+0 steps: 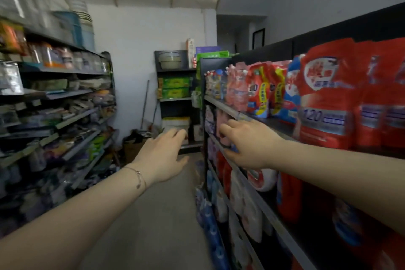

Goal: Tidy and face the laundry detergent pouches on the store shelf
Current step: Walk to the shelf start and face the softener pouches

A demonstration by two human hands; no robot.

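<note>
Store aisle: detergent pouches [324, 94] stand along the shelf [221, 105] at 3 o'clock, my right hand [247, 144] fingers spread at a pink pouch [222, 117], gripping nothing, left hand [166, 153] relaxed, empty, 7 o'clock.

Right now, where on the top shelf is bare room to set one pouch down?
One bare strip of shelf board lies before the blue pouch, beside the big red pouches. Toward the far end, the pink pouches stand packed tight.

A large red pouch [328, 94] on the top shelf [223, 105] carries the number 120 in blue on a silver band. Lettering on the other pouches [258, 92] is too blurred to read.
</note>
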